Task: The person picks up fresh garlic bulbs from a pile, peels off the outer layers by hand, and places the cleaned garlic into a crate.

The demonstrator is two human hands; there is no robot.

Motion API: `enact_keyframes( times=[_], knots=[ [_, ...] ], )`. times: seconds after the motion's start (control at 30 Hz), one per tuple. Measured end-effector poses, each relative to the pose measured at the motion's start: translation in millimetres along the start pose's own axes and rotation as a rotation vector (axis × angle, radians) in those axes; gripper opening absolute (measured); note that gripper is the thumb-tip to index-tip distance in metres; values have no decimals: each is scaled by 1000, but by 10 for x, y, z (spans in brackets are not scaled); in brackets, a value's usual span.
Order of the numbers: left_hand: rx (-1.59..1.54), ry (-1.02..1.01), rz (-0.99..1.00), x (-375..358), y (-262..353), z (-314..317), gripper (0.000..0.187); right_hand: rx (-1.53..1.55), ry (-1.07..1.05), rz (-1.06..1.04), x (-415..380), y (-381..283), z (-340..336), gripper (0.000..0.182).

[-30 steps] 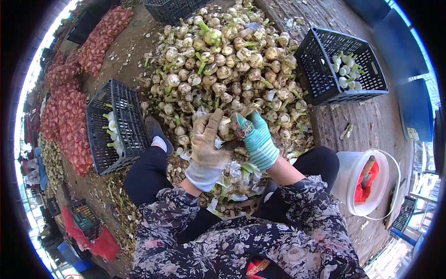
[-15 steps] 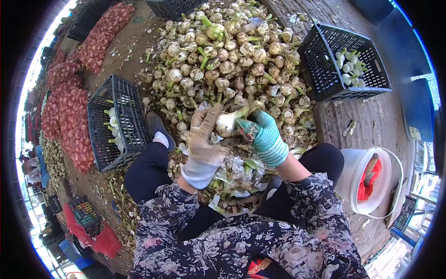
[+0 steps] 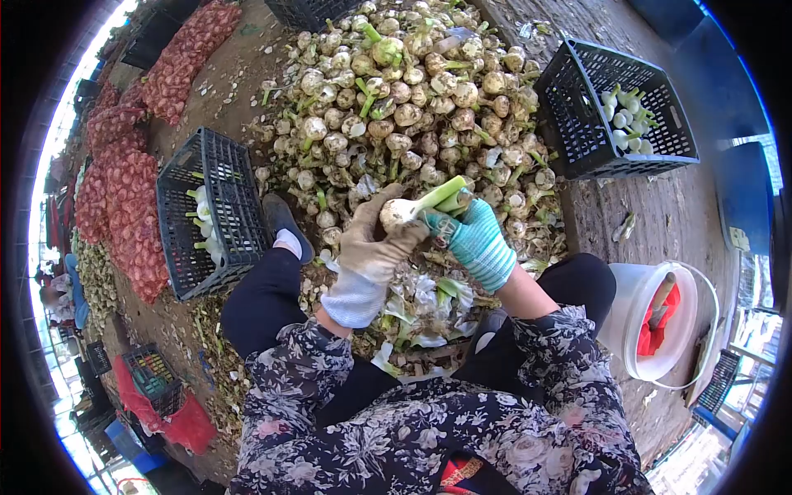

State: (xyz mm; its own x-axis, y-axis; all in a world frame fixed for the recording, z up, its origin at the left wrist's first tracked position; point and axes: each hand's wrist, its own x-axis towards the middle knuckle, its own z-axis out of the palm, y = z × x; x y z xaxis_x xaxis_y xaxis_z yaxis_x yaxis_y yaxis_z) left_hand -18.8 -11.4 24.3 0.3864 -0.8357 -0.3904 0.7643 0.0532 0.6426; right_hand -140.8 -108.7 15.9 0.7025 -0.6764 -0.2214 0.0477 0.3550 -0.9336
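A garlic bulb [image 3: 396,214] with a pale bulb and a thick green stem is between my hands, its stem angled up to the right. My left hand [image 3: 367,247], in a dirty beige glove with a whitish cuff, is wrapped round the bulb. My right hand [image 3: 477,243], in a teal striped glove, is closed beside the stem, pinching a green outer leaf of the garlic. A dark, reddish patch shows at the right thumb; I cannot make out what it is. Below the hands lie peeled garlic skins [image 3: 425,301].
A large heap of untrimmed garlic [image 3: 404,115] lies ahead. Black crates with cleaned white garlic stand at left [image 3: 177,247] and right [image 3: 577,148]. A white bucket [image 3: 619,330] holding a red cloth and wooden handle is at my right. Red net sacks [image 3: 124,223] lie at far left.
The garlic's stem now shows clean and bright green, with a leaf pulled aside toward my right hand. My left fingers have curled further round the bulb.
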Motion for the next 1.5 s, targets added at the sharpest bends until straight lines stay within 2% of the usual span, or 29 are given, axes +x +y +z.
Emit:
enact_keyframes(
  times=[0.1, 0.13, 0.2, 0.3, 0.33, 0.43, 0.47, 0.5, 0.53, 0.57, 0.63, 0.67, 0.7, 0.73, 0.77, 0.83, 0.87, 0.93, 1.03, 1.1, 1.17, 1.23, 1.27, 1.3, 1.37, 1.4, 1.43, 1.47, 1.5],
  knots=[
    [-102, -67, -200, 167, 83, -264, 45, 176, -70, 97, -62, -13, -96, 24],
    [-166, -92, -240, 184, 123, -251, 45, 163, -65, 33, -54, 18, -104, 24],
    [47, -66, -95, -50, 127, 63, 45, 217, -75, 33, -58, -3, -145, 25],
    [79, -93, -100, -39, 144, 71, 53, 188, -57, 1, -47, 40, -152, 24],
    [207, -49, 6, 46, 62, -53, 54, 171, -24, 31, -55, 44, -141, 23],
    [525, -248, 252, -9, -17, -71, 58, 208, -32, 30, -119, -43, -71, 19],
    [496, -250, 23, -35, 86, -91, 65, 276, -90, 54, -125, -66, -110, 18],
    [385, -256, -50, -87, 145, -35, 67, 346, -149, 75, -112, -79, -163, 17],
    [278, -264, -125, -146, 211, 24, 69, 482, -105, 36, 83, 220, -368, 15],
    [170, -272, -198, -178, 259, 45, 72, 638, -6, 69, 160, 169, -510, 10],
    [51, -304, -195, -179, 281, 9, 71, 266, 119, 45, 208, 294, -577, 15],
    [4, -278, -194, -166, 267, -30, 70, 617, 57, 363, 196, 409, -529, 19],
    [-46, -247, -191, -157, 252, -77, 69, 156, -157, 220, 88, 509, -465, 28],
    [44, -325, -188, -133, 277, -148, 67, -578, -295, -40, -20, 607, -401, 37],
    [51, -305, -178, -126, 290, -181, 66, -1006, -303, -305, -124, 702, -337, 47],
    [75, -274, -175, -113, 309, -225, 64, -1114, -522, 284, -117, 316, -206, 51],
    [236, -255, -120, -111, 317, -221, 73, -1068, -599, 321, -106, 254, -206, 50],
    [299, -205, -65, -100, 288, -249, 71, -982, -758, 386, -64, 182, -234, 49],
    [399, -230, -81, -74, 254, -270, 65, -496, -408, 17, -74, 174, -200, 46],
    [456, -272, -117, -31, 186, -328, 69, -140, -307, 152, -8, 66, -177, 38],
    [545, -261, -117, -64, 163, -240, 74, -2, -263, 176, 63, 68, -117, 31],
    [553, -266, -102, -94, 134, -200, 76, -145, -267, 128, 28, 59, -46, 27],
    [638, -352, 8, -75, 124, -261, 77, 112, -272, 358, 47, -30, -72, 29],
    [531, -345, -47, -55, 107, -302, 76, 166, -270, 454, 15, -74, -178, 30],
    [317, -326, -148, -13, 97, -346, 76, 401, -300, 350, 45, 166, -283, 32],
    [356, -198, -212, -49, 137, -207, 79, 475, -323, 354, 53, 156, -255, 30],
    [257, -235, -234, -38, 133, -221, 76, 550, -346, 362, 53, 151, -207, 29],
    [157, -270, -256, -22, 125, -249, 73, -59, -318, 131, 40, 150, -173, 26],
    [332, -289, -178, -24, 99, -272, 70, 43, -304, 209, 14, 122, -192, 26]
  ],
)
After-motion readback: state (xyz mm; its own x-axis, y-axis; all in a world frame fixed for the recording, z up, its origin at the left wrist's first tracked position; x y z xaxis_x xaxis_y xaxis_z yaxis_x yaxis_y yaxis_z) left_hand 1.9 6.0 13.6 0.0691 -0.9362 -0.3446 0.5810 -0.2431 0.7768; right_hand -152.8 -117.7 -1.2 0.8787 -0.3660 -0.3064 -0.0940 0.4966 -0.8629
